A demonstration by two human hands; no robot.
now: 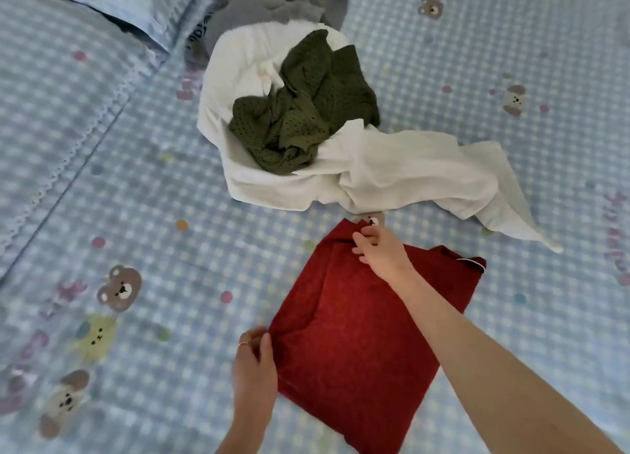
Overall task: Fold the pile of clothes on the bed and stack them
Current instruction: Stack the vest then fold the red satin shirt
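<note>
The right hand (376, 245) reached across the red garment (361, 334) and pinched its far corner between thumb and fingers, while the left hand (254, 368) gripped the near left corner, its fingers curled round the edge; a thin ring showed on one finger. The two hands were well apart, one at each end of the same side, probably so that this edge stayed straight and the cloth kept its shape while it was squared or turned over once more. The red garment lay flat on the bed sheet (136, 215) directly under the right forearm, already reduced to a compact, roughly square shape, so I judged that its folding was almost done and that it would serve as the bottom of the stack. A small pale strip, perhaps a label, showed at its right corner, but the picture was too soft there to be sure. Beyond the right hand, just past the held corner, a white garment (392, 174) lay spread and twisted, with one end trailing to the right. A crumpled olive knitted piece (303, 112) sat on top of it, and farther still a grey garment (269, 13) was bunched up. These three were unfolded, so most of the task remained. Far to the left of the hands, a pillow (112, 6) in the same check pattern lay at the head of the bed.
</note>
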